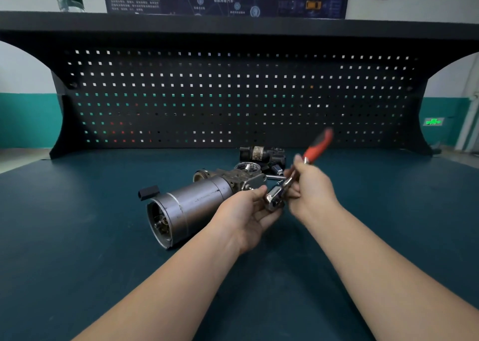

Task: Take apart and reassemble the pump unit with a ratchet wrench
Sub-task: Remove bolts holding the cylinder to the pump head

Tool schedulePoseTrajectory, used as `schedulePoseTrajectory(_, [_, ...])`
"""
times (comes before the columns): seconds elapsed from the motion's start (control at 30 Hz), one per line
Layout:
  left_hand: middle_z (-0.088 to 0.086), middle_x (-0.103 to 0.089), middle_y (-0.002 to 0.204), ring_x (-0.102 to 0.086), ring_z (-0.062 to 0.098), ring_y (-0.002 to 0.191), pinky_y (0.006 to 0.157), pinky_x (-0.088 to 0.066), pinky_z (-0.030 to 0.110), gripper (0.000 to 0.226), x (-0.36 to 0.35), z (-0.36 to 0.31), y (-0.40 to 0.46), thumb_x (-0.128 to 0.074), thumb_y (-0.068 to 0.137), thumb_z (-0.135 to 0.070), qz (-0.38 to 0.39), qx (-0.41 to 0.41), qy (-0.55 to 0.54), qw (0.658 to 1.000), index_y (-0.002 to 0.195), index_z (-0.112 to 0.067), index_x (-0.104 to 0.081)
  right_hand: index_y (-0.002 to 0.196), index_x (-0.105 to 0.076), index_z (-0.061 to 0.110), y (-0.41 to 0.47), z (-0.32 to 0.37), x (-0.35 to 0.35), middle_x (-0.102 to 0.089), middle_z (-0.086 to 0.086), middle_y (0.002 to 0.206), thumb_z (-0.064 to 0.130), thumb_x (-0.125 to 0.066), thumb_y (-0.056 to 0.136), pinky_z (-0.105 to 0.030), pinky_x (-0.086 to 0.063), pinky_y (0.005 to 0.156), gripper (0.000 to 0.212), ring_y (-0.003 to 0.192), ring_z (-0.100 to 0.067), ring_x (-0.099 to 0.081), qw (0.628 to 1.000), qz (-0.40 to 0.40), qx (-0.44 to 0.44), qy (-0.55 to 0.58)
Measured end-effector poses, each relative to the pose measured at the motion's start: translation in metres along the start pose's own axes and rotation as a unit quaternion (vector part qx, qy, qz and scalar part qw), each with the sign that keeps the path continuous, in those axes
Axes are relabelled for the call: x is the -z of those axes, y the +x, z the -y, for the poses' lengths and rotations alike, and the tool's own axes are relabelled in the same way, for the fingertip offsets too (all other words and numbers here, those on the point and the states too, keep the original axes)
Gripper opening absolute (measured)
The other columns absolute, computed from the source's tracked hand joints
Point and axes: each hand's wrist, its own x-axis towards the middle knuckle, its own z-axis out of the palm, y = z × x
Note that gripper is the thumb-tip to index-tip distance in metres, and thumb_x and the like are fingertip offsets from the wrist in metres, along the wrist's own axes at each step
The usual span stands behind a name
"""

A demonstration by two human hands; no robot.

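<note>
The pump unit (189,205), a grey metal cylinder with a cast housing at its far end, lies on its side on the dark green bench. My right hand (308,187) grips the ratchet wrench (315,147) near its head; the red and black handle points up and to the right, blurred. My left hand (246,216), palm up, holds the chrome socket (274,198) at the wrench head between its fingers. Both hands hover just right of the pump's housing end.
A dark cylindrical part with a brass band (261,154) lies behind the pump, with a small socket (277,170) and a chrome extension bar (274,177) beside it. A black pegboard (233,99) closes the back of the bench (77,237).
</note>
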Motion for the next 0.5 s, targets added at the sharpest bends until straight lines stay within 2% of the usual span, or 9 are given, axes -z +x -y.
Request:
schedulePoseTrajectory(0.07, [0.015,-0.066,0.08,-0.063,0.024,0.072,0.06,-0.058,0.032,0.012,-0.001,0.0,0.0,-0.058,0.091,-0.012,0.009,-0.011,-0.013,1.0,0.089,-0.001,-0.062,0.073,-0.055,0.017,-0.01,0.006,-0.006,-0.051,-0.001,0.057,0.018,-0.055,0.095,-0.016,-0.032,0.036,0.022,0.035,-0.003,-0.042,0.976,0.096,0.157,-0.117])
schedulePoseTrajectory(0.13, [0.013,-0.069,0.074,-0.065,0.023,0.07,0.06,-0.058,0.033,0.014,-0.001,0.0,-0.001,-0.057,0.092,-0.011,0.022,-0.011,-0.027,0.999,0.085,0.0,-0.064,0.073,-0.058,0.018,-0.02,0.006,-0.009,-0.055,0.007,0.056,0.017,-0.059,0.092,-0.02,-0.041,0.049,0.019,0.049,-0.005,-0.051,0.899,0.207,0.287,-0.257])
schedulePoseTrajectory(0.17, [0.012,-0.069,0.07,-0.065,0.022,0.069,0.06,-0.058,0.033,0.015,0.0,0.0,-0.001,-0.054,0.093,-0.008,0.026,-0.006,-0.031,0.999,0.083,0.0,-0.064,0.074,-0.057,0.017,-0.023,0.003,-0.01,-0.055,0.008,0.056,0.016,-0.06,0.091,-0.022,-0.044,0.053,0.017,0.053,-0.006,-0.052,0.864,0.246,0.317,-0.304])
schedulePoseTrajectory(0.2, [0.013,-0.069,0.069,-0.065,0.022,0.07,0.06,-0.058,0.034,0.017,0.002,0.0,0.0,-0.051,0.093,-0.005,0.025,-0.001,-0.032,0.999,0.082,0.001,-0.063,0.076,-0.057,0.014,-0.024,0.0,-0.01,-0.054,0.009,0.057,0.016,-0.06,0.091,-0.024,-0.045,0.055,0.015,0.055,-0.006,-0.053,0.845,0.264,0.323,-0.333])
schedulePoseTrajectory(0.23, [0.014,-0.068,0.074,-0.064,0.023,0.074,0.061,-0.057,0.034,0.018,0.003,0.001,0.001,-0.048,0.094,-0.003,0.018,0.003,-0.026,1.0,0.084,0.002,-0.062,0.079,-0.058,0.01,-0.023,-0.002,-0.009,-0.054,0.009,0.057,0.015,-0.06,0.091,-0.025,-0.046,0.058,0.014,0.056,-0.007,-0.052,0.845,0.26,0.317,-0.343])
schedulePoseTrajectory(0.3, [0.017,-0.063,0.088,-0.06,0.026,0.08,0.061,-0.057,0.033,0.015,0.005,0.004,0.004,-0.047,0.094,-0.003,-0.003,0.005,-0.004,1.0,0.095,0.003,-0.061,0.081,-0.06,0.007,-0.017,-0.004,-0.006,-0.055,0.006,0.056,0.014,-0.058,0.093,-0.026,-0.043,0.058,0.014,0.052,-0.006,-0.051,0.878,0.212,0.281,-0.326])
schedulePoseTrajectory(0.4, [0.015,-0.06,0.081,-0.058,0.024,0.07,0.055,-0.058,0.032,0.012,0.005,0.008,0.006,-0.052,0.094,-0.007,-0.007,-0.006,0.015,1.0,0.095,0.002,-0.06,0.073,-0.06,0.019,-0.006,-0.002,0.001,-0.055,0.005,0.051,0.02,-0.056,0.095,-0.023,-0.039,0.049,0.022,0.053,-0.01,-0.05,0.936,0.119,0.21,-0.255])
schedulePoseTrajectory(0.5, [0.015,-0.063,0.08,-0.062,0.024,0.07,0.058,-0.059,0.031,0.014,0.003,0.01,0.006,-0.056,0.092,-0.007,0.024,-0.016,0.018,0.999,0.094,0.005,-0.062,0.068,-0.056,0.021,0.0,0.002,0.004,-0.053,0.009,0.047,0.024,-0.054,0.096,-0.023,-0.034,0.048,0.028,0.05,-0.009,-0.046,0.944,0.071,0.217,-0.24])
